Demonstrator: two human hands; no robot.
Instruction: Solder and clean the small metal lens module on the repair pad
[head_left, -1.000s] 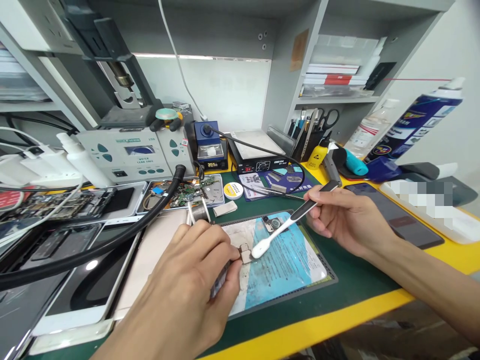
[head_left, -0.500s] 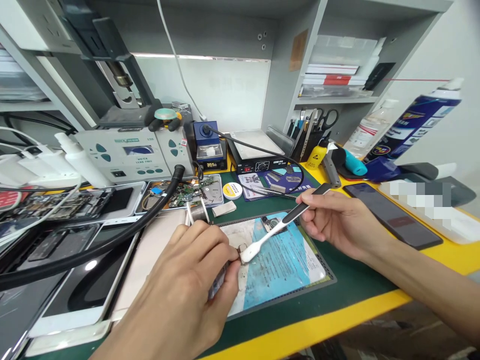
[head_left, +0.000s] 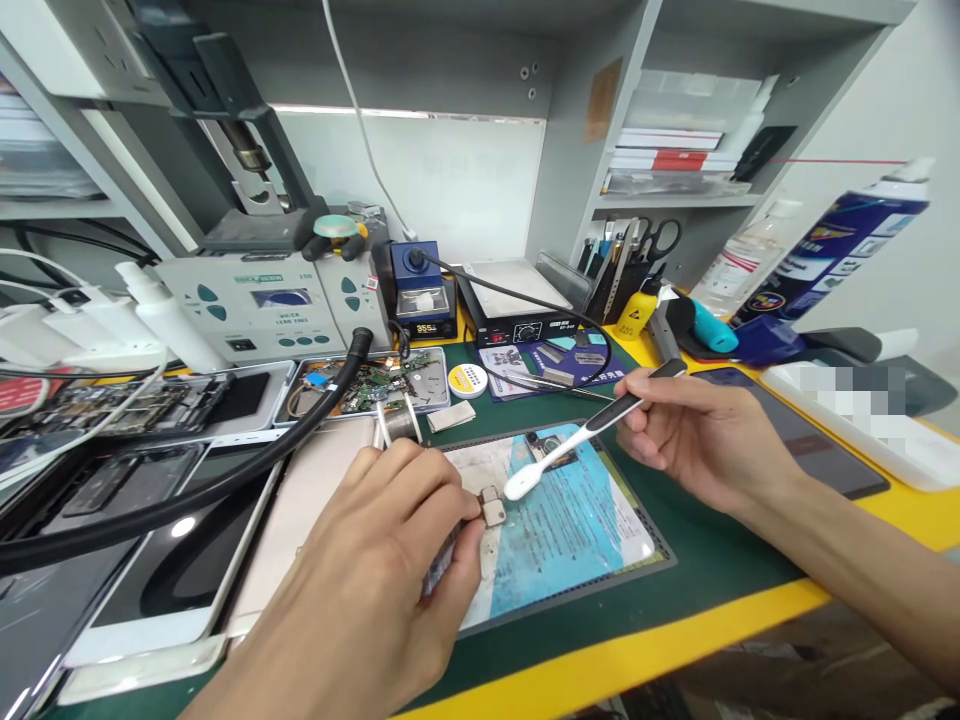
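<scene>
Between thumb and fingers, my left hand [head_left: 397,550] pinches a small electronic part [head_left: 493,509] with pale metal faces, over the blue and white printed sheet [head_left: 555,540]. The part's left end is hidden by the fingertips. My right hand [head_left: 690,430] grips the dark handle of a white toothbrush [head_left: 574,438], slanting down to the left. The brush head sits just right of the small part, with a narrow gap showing between them. A small dark component [head_left: 551,448] lies on the sheet's upper edge, partly behind the brush.
A grey soldering station [head_left: 270,300] stands at the back left, its black hose [head_left: 315,405] crossing above phones and a tray of circuit boards [head_left: 420,380]. A solder spool [head_left: 397,420] is beyond my left hand. A dark phone [head_left: 810,440] lies right, beside my right forearm.
The toothbrush has moved right and slightly up, off the small part, uncovering its pale faces. My right hand has shifted right with it; my left hand keeps nearly the same place.
</scene>
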